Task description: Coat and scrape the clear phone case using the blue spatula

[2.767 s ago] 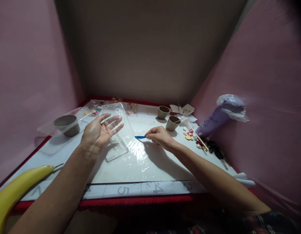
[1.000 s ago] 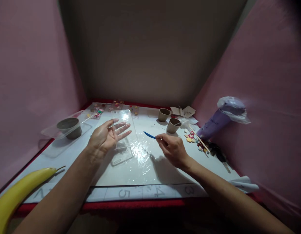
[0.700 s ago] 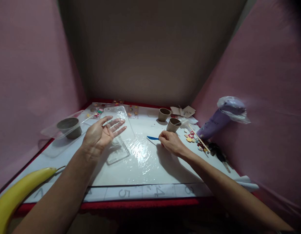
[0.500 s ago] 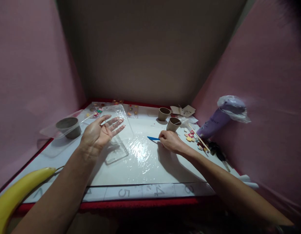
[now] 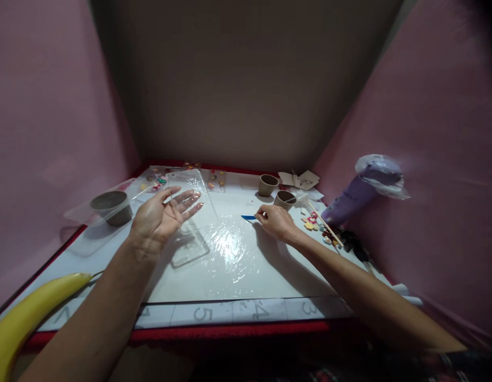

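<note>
My left hand (image 5: 166, 215) is palm up with its fingers apart and looks empty. Just beyond and around its fingertips shows a clear plastic piece (image 5: 200, 183); whether they touch I cannot tell. Below it, a transparent phone case (image 5: 190, 253) lies on the white sheet (image 5: 182, 289). Between thumb and fingers, my right hand (image 5: 275, 222) pinches a small blue plastic knife (image 5: 249, 217), blade pointing left over the sheet. A shiny wet-looking patch (image 5: 230, 246) spreads between the hands. One brown cup (image 5: 284, 200) stands right behind my right hand.
Another brown cup (image 5: 267, 185) stands farther back. Small charms (image 5: 309, 222), a wooden stick (image 5: 327, 228) and a purple bottle (image 5: 349, 193) are at right. At left are a dark pot (image 5: 120, 212) behind clear plastic, a banana (image 5: 39, 302) and bagged charms (image 5: 217, 180).
My right hand has risen slightly, lifting the blue knife a little up and away from me. My left hand has barely moved.
</note>
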{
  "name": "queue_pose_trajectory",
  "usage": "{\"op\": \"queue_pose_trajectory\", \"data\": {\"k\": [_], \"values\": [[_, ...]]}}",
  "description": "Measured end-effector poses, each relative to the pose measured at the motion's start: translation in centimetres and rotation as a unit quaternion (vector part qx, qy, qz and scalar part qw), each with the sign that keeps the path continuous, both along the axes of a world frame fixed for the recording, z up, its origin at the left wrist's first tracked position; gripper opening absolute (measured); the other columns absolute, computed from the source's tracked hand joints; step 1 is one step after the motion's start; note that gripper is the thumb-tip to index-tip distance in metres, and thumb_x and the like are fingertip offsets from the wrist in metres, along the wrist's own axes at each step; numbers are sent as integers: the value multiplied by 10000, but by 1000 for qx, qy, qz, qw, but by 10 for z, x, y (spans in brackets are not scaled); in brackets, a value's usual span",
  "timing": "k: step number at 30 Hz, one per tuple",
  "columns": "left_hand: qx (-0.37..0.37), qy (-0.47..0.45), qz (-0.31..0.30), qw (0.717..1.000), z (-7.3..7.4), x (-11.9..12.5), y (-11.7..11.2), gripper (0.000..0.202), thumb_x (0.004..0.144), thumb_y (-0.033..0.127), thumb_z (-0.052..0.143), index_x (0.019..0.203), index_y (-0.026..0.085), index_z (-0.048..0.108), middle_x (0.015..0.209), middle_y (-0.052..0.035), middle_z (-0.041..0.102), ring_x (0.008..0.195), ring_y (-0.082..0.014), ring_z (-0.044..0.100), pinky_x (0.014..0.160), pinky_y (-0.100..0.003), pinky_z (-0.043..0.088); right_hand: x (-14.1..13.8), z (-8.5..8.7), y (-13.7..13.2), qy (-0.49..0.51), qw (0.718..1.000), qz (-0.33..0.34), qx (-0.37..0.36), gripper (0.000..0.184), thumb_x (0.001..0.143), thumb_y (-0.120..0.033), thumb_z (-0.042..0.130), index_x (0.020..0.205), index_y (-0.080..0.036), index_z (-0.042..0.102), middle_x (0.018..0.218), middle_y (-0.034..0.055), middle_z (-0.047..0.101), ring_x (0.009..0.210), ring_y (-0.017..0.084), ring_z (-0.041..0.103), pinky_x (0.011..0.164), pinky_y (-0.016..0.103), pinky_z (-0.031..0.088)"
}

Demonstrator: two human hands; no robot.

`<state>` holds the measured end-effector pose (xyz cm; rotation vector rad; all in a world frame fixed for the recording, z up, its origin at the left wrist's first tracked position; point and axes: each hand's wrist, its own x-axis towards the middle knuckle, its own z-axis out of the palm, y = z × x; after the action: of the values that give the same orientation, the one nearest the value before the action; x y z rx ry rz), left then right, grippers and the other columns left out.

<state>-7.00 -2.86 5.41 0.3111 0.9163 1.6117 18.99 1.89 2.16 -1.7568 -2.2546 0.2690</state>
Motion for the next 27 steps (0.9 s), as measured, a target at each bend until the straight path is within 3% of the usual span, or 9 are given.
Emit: {"op": "queue_pose_trajectory", "data": {"k": [8, 13, 19, 24, 27], "values": [[5, 6, -3, 1000, 2, 2, -3, 109, 856, 73, 447, 804, 144, 512, 851, -133, 662, 989, -304, 675, 765, -475, 586, -8, -2, -11, 79, 992, 81, -64, 178, 772, -195, 564, 711, -165, 728, 724, 39, 713, 661, 147, 599, 554, 221, 363], [5, 7, -3, 1000, 1, 2, -3, 114, 866, 83, 436, 814, 141, 519, 872, -143, 663, 992, -309, 674, 772, -474, 583, -4, 1, 3, 106, 992, 50, -48, 240, 811, -221, 516, 726, -124, 719, 706, 60, 690, 599, 136, 557, 521, 225, 335], [-4, 5, -1, 1000, 4, 3, -4, 115, 858, 71, 442, 805, 144, 514, 858, -126, 659, 939, -278, 688, 771, -468, 583, -11, -8, 9, 113, 993, 43, -19, 232, 781, -157, 501, 684, -135, 711, 709, 63, 683, 628, 137, 535, 567, 239, 317], [-4, 7, 2, 1000, 6, 5, -4, 113, 857, 66, 443, 806, 142, 510, 867, -133, 654, 964, -291, 680, 765, -460, 585, -24, -11, -7, 145, 984, 79, -61, 199, 738, -146, 524, 660, -144, 708, 678, 41, 669, 617, 124, 525, 553, 226, 332], [-7, 5, 6, 1000, 5, 5, -4, 109, 854, 59, 444, 812, 136, 508, 866, -140, 652, 967, -296, 676, 763, -468, 582, -23, -8, -13, 169, 976, 85, -111, 177, 732, -221, 563, 655, -138, 700, 587, 13, 606, 536, 106, 474, 487, 214, 315]]}}
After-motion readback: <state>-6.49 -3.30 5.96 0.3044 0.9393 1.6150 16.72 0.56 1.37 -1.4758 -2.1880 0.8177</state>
